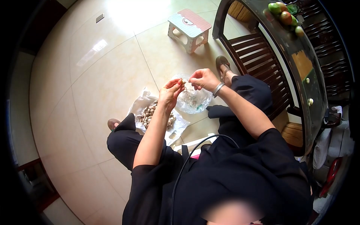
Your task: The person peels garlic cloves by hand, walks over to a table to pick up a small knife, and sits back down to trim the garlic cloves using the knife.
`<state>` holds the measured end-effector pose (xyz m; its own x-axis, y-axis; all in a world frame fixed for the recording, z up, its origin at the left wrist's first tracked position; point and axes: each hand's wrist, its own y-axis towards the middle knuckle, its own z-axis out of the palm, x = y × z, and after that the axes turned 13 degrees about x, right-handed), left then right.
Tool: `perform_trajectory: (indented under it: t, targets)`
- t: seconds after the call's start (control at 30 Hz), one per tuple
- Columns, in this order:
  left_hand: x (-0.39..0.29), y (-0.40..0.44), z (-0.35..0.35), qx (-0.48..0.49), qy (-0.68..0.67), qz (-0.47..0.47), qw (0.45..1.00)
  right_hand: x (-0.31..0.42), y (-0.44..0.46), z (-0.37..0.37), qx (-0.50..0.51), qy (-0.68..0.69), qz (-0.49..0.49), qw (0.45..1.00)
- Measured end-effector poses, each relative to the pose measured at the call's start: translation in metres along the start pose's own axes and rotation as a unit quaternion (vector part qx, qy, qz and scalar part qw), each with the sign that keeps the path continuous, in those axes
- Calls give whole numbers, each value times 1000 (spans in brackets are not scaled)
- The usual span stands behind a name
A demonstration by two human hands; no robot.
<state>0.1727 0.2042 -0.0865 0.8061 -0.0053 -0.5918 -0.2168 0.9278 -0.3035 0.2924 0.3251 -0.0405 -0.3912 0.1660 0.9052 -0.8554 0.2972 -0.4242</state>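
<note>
My left hand (170,93) is raised over the floor, thumb and fingers pinched on a small brown mushroom (183,81). Close beside it on the right, my right hand (204,80) has its fingertips drawn together; whatever lies between them is too small to make out. Under my left forearm, a heap of small brown-and-white mushrooms (149,114) rests on a spread white plastic bag (179,129). Below both hands, a clear plastic bag (195,105) lies open with pale scraps inside.
A pink-and-blue folding stool (190,23) stands ahead on the tiled floor (108,82). To the right are a dark wooden bench (253,52) and a dark table (300,75) bearing several mangoes (286,17). A flat grey object (99,18) lies far left. A black cable (183,165) crosses my lap.
</note>
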Motion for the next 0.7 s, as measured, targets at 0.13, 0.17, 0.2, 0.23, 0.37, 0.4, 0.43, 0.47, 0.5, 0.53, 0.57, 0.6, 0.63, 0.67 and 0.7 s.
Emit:
perform_trajectory:
  t: [0.13, 0.17, 0.2, 0.23, 0.37, 0.4, 0.43, 0.47, 0.5, 0.53, 0.57, 0.6, 0.63, 0.67, 0.7]
  targets:
    - [-2, -1, 4, 3, -17, 1, 1000, -3, 2, -1, -6, 15, -26, 1000]
    - [-3, -1, 5, 1, -23, 0, 1000, -3, 1, 0, -9, 20, -29, 999]
    - [-3, -1, 6, 0, -28, -2, 1000, -2, 1, -1, -9, 20, -29, 999]
    - [-2, -1, 5, -1, -28, -2, 1000, -2, 1, -1, -11, 3, -29, 1000]
    - [1, 1, 4, -29, -27, 6, 999, -6, 3, -2, -44, -24, -22, 999]
    - [1, 1, 4, -43, -30, 4, 999, -6, 3, -2, -43, -24, -21, 999]
    - [2, 1, 3, -43, -30, 4, 999, -5, 2, -1, -49, -27, -21, 998]
    - [2, 1, 1, -47, -34, -3, 998, -5, 2, -1, -55, -29, -20, 998]
    - [3, 1, -1, -50, -39, -11, 998, -5, 2, -1, -55, -29, -19, 998]
    - [3, 2, -1, -50, -39, -11, 998, -6, 2, -1, -52, -37, -12, 998]
    - [4, 2, -2, -48, -43, -19, 998, -7, 3, -1, -49, -45, -5, 998]
    - [5, 2, -3, -45, -46, -27, 998, -7, 3, 0, -50, -45, -5, 998]
    - [6, 3, -3, -45, -46, -27, 998, -7, 4, 0, -22, -20, -4, 1000]
    - [7, 3, -3, -42, -52, -20, 998, -8, 4, 1, 4, 5, -3, 1000]
    - [7, 3, -2, -39, -57, -13, 998, -7, 3, 3, 3, 5, -2, 1000]
